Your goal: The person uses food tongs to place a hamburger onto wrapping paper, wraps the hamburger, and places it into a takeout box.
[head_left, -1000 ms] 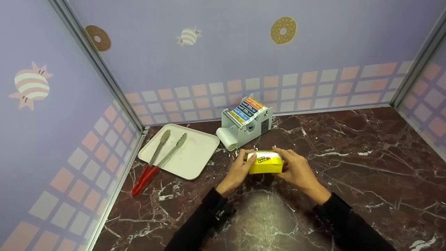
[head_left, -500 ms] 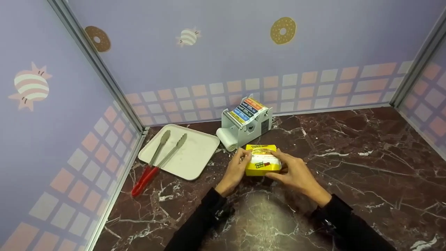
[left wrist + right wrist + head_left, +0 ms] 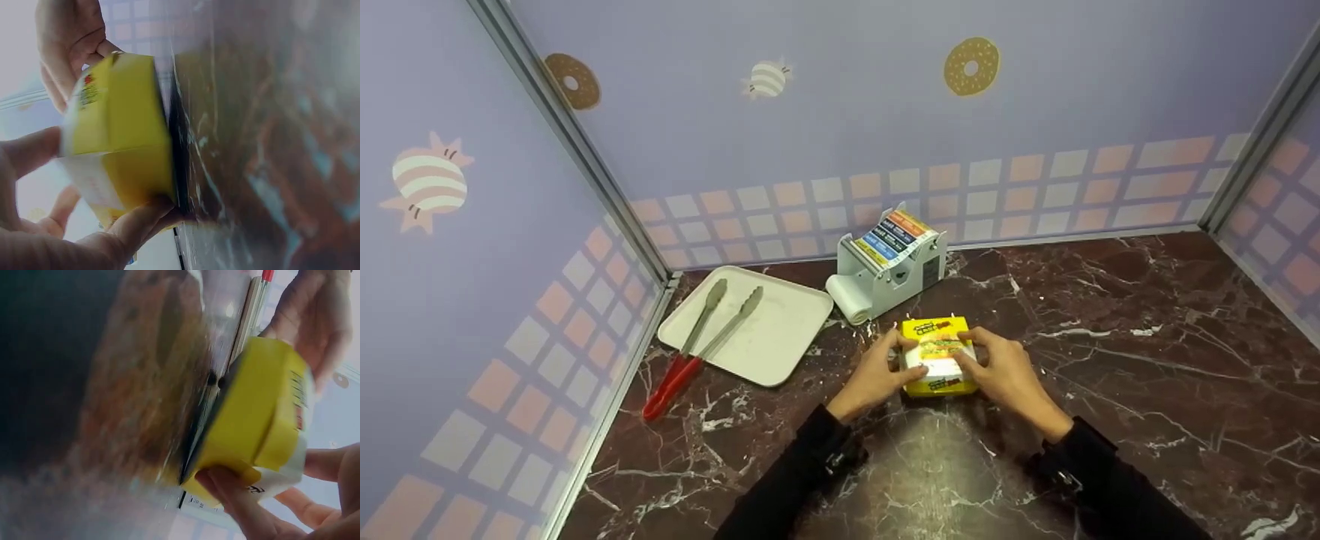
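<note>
A small yellow and white burger box (image 3: 936,368) with a printed top is between both hands in the head view, its lid closed. My left hand (image 3: 876,377) grips its left side, the thumb lying over the top. On the opposite side my right hand (image 3: 1006,376) holds it, thumb likewise on top. In the left wrist view the yellow side of the box (image 3: 138,109) faces me, with a fingertip low against it. From the right wrist, the box (image 3: 242,416) sits just over the tabletop; whether it touches the surface I cannot tell.
Beyond the box stands a white label dispenser (image 3: 926,274) with several coloured label rolls and a backing roll (image 3: 851,298). To the left, red-handled tongs (image 3: 679,382) lie partly across a white tray (image 3: 787,337). Patterned walls edge the dark marbled table (image 3: 1147,360).
Both hands have tipped the box, so its printed top now faces up toward the head camera. It has also shifted slightly right and nearer to me, and both thumbs have moved onto the top.
</note>
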A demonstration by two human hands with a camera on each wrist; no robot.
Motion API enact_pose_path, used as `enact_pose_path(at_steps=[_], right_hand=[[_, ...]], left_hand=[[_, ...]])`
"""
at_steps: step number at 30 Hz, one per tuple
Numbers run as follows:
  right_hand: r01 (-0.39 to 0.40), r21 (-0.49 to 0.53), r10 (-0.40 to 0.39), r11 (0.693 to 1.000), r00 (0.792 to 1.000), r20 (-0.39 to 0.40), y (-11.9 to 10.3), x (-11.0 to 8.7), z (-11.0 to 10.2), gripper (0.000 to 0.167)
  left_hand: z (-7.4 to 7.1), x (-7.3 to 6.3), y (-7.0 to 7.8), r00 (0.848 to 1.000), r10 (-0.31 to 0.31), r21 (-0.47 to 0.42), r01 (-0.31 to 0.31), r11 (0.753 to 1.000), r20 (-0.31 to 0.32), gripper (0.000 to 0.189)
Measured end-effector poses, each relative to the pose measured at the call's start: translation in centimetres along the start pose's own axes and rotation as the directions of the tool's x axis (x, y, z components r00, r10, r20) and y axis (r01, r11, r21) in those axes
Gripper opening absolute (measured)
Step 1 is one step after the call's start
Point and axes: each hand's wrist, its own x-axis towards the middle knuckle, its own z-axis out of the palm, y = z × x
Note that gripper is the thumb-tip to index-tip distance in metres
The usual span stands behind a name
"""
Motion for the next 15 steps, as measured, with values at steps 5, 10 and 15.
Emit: enact_pose_path(at_steps=[5, 10, 15], right_hand=[[0.031, -0.050, -0.030, 0.998, 0.999, 0.025, 0.13, 0.10, -0.16, 0.044], [0.054, -0.066, -0.052, 0.996, 0.998, 0.039, 0.21, 0.29, -0.20, 0.044], [0.051, -0.068, -0.047, 0.996, 0.997, 0.058, 0.31, 0.33, -0.15, 0.043]], left_hand=[[-0.04, -0.12, 0.33, 1.000, 0.005, 0.077, -0.007, 0.997, 0.026, 0.053], [-0.19, -0.19, 0.66, 0.999, 0.023, 0.133, -0.028, 0.991, 0.041, 0.053], [-0.27, -0.35, 0.72, 0.998, 0.019, 0.172, -0.030, 0.985, 0.062, 0.053]])
